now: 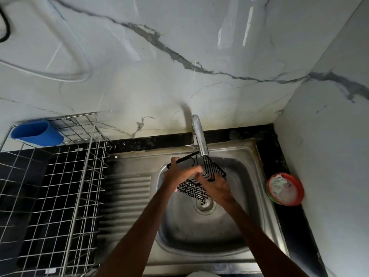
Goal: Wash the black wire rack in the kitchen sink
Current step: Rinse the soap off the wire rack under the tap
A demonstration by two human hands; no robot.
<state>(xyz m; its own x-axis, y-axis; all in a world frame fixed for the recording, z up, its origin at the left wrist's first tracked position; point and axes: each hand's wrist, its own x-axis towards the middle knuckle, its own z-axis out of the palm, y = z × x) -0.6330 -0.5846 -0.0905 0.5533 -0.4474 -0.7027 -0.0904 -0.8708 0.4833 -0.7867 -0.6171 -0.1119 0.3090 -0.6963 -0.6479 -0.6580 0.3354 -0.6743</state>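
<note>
Steel dish rack (60, 186) crowds left counter. Left hand (176, 173) and right hand (218, 189) both grip black wire rack (192, 188), tilted under faucet (199, 136), apart from sink (245, 216) walls. Red bowl (285, 189) by right wall.

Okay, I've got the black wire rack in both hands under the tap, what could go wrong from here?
The black wire rack sits close under the faucet spout, so tilting it may knock them together. The left hand and right hand hold thin wires above the sink; a wet grip might slip and drop it onto the drain.
</note>
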